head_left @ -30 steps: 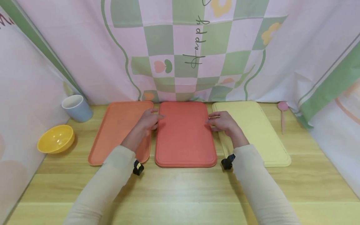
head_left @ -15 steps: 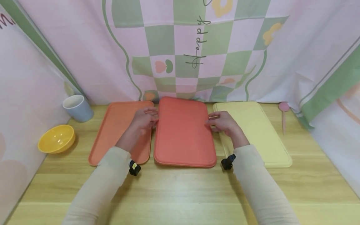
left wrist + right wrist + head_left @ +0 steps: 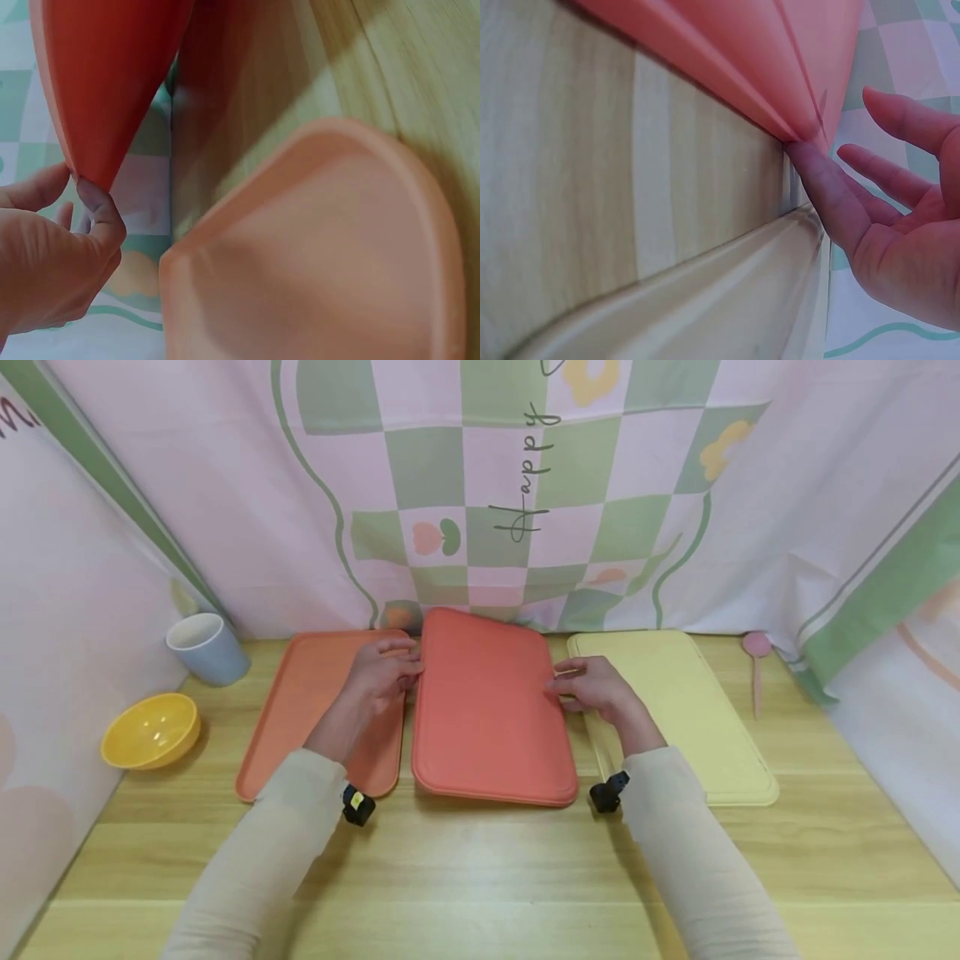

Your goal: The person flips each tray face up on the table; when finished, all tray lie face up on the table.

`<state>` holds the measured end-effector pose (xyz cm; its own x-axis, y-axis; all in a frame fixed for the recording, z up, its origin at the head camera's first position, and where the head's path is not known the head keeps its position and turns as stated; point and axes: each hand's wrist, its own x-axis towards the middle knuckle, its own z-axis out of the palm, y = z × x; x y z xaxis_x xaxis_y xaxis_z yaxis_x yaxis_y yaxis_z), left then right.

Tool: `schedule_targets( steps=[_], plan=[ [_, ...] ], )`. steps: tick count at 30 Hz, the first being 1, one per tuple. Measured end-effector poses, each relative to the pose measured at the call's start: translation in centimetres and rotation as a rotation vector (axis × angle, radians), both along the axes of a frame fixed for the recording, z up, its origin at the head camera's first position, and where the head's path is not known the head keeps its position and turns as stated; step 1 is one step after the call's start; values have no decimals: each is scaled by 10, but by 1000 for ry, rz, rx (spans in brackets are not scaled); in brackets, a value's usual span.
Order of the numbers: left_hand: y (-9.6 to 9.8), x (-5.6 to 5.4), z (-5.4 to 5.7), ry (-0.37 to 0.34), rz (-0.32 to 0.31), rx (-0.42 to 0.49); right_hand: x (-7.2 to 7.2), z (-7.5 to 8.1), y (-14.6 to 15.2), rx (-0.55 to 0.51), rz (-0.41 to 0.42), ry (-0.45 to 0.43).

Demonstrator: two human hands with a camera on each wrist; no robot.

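In the head view, a red tray (image 3: 491, 710) stands tilted, its left side raised off the table and its right long edge low. My left hand (image 3: 386, 675) pinches the raised left edge. The left wrist view shows thumb and finger of that hand (image 3: 64, 247) meeting on the rim of the red tray (image 3: 112, 67). My right hand (image 3: 592, 683) is at the opposite edge. One digit of it touches the rim of the red tray (image 3: 742, 67) in the right wrist view, while the other fingers of this hand (image 3: 907, 247) are spread and hold nothing.
An orange tray (image 3: 300, 702) lies left of the red one, a yellow tray (image 3: 675, 718) right of it. A blue-grey cup (image 3: 208, 650) and yellow bowl (image 3: 152, 732) stand far left. A pink spoon (image 3: 756, 664) lies far right. A printed curtain (image 3: 495, 485) hangs behind.
My left hand has raised the left side of the red tray from lying flat to a tilt, shifting slightly left. My right hand has stayed at the right edge.
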<state>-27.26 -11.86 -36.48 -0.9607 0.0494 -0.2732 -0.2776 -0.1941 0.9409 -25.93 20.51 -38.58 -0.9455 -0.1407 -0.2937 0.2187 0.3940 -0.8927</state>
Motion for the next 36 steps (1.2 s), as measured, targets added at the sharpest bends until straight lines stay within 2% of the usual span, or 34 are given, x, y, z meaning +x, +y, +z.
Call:
schedule_targets(
  steps=[4, 10, 15, 20, 27, 32, 36],
  plan=[
    [1, 1, 4, 25, 8, -16, 0, 2, -1, 49, 11, 28],
    [4, 2, 11, 66, 13, 2, 4, 15, -9, 147, 41, 161],
    [7, 4, 16, 80, 7, 30, 9, 31, -19, 102, 74, 211],
    [8, 6, 20, 86, 4, 95, 16, 46, -31, 39, 105, 243],
    [10, 9, 27, 98, 5, 134, 26, 70, -59, -41, 166, 301],
    [14, 10, 30, 123, -4, 138, 34, 86, -79, -34, 218, 342],
    [17, 10, 33, 139, -14, 125, 38, 93, -92, -7, 240, 367]
  ],
)
